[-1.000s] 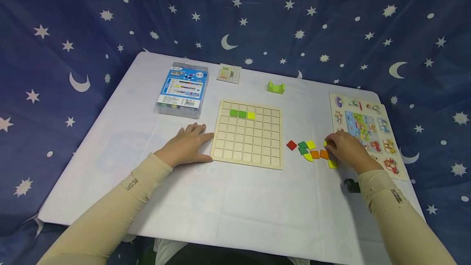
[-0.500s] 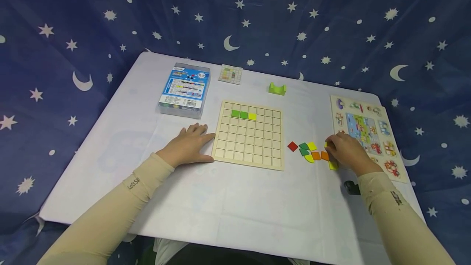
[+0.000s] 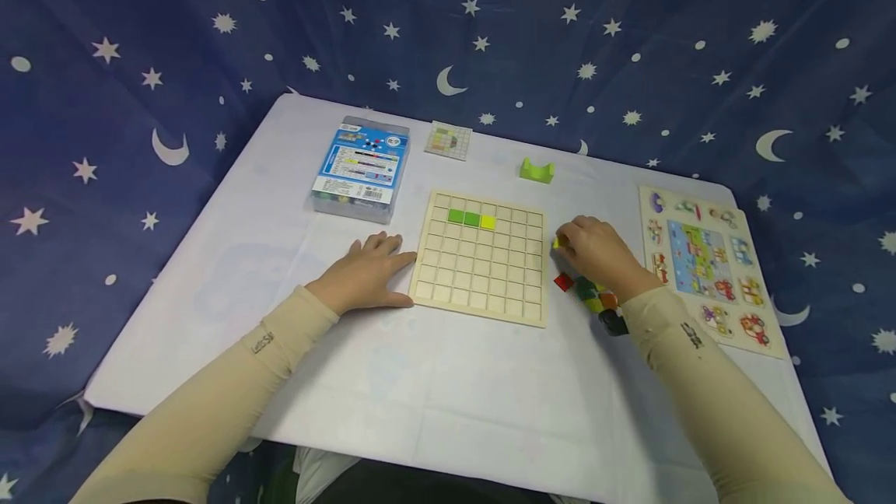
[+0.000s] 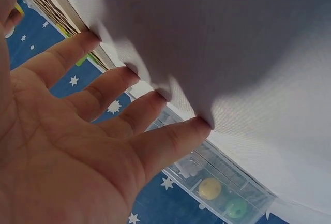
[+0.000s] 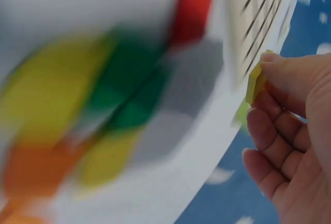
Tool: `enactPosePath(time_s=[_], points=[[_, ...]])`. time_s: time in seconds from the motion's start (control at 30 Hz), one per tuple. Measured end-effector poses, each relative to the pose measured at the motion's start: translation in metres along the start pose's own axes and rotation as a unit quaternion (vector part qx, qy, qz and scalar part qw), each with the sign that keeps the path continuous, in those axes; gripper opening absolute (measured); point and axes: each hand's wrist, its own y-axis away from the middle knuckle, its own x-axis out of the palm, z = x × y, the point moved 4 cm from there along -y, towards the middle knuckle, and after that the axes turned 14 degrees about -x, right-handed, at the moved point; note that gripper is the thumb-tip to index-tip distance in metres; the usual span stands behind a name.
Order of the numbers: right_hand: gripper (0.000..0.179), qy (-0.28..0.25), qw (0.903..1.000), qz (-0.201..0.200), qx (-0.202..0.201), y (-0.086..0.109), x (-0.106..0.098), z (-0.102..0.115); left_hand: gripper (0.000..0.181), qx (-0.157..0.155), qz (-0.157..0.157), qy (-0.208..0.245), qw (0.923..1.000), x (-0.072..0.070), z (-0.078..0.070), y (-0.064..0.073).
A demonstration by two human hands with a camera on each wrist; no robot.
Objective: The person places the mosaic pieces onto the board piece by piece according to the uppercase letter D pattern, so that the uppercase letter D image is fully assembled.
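A wooden grid board (image 3: 479, 263) lies mid-table, with two green square tiles (image 3: 472, 219) and a yellow square tile (image 3: 488, 222) side by side in one of its upper rows. Fingers spread, my left hand (image 3: 367, 274) rests on the white cloth and touches the board's left edge. To the right of the board, my right hand (image 3: 598, 251) pinches a yellow tile (image 5: 254, 83) between thumb and fingers, above the table. Below that hand lie a red tile (image 3: 563, 281) and a cluster of green, yellow and orange tiles (image 5: 129, 79), partly hidden by the hand and blurred in the right wrist view.
A clear plastic box (image 3: 360, 169) with a blue label stands at back left. Beside it lies a small grid pattern card (image 3: 449, 141), then a light green holder (image 3: 537, 170). A picture puzzle board (image 3: 707, 271) is at right. A black object (image 3: 613, 323) sits near the right forearm.
My right hand has moved left from the tile pile toward the board, carrying the yellow tile. The left hand stays at the board's edge. The head view has shifted slightly.
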Motion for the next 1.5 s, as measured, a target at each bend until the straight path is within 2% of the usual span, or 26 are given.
enactPosePath(time_s=[0.13, 0.3, 0.47, 0.63, 1.0, 1.2, 1.37, 1.5], points=[[0.020, 0.020, 0.9968, -0.028, -0.072, -0.043, -0.003, 0.034, 0.082, -0.003, 0.003, 0.000, 1.0000, -0.001, 0.001, 0.001], [0.020, 0.030, 0.9923, -0.023, -0.118, -0.086, 0.004, 0.069, 0.082, -0.004, 0.006, 0.000, 1.0000, -0.002, 0.000, 0.001], [0.022, 0.024, 0.9917, -0.010, -0.126, -0.113, 0.014, 0.088, 0.083, -0.004, 0.005, -0.005, 1.0000, -0.002, 0.001, 0.002], [0.024, 0.010, 0.9929, -0.005, -0.119, -0.126, 0.022, 0.094, 0.083, -0.005, 0.008, -0.006, 0.9999, -0.003, 0.000, 0.003], [0.023, 0.002, 0.9923, -0.022, -0.122, -0.134, 0.027, 0.099, 0.083, -0.013, 0.017, -0.002, 0.9998, -0.004, 0.000, 0.004], [0.026, -0.009, 0.9925, -0.030, -0.118, -0.131, 0.028, 0.099, 0.082, -0.009, 0.017, -0.005, 0.9998, -0.004, -0.001, 0.004], [0.029, -0.036, 0.9934, -0.039, -0.101, -0.109, 0.015, 0.087, 0.082, -0.010, 0.020, -0.008, 0.9997, -0.003, -0.002, 0.004], [0.031, -0.058, 0.9950, -0.052, -0.063, -0.071, 0.004, 0.059, 0.083, -0.010, 0.014, -0.016, 0.9997, -0.004, -0.001, 0.003]])
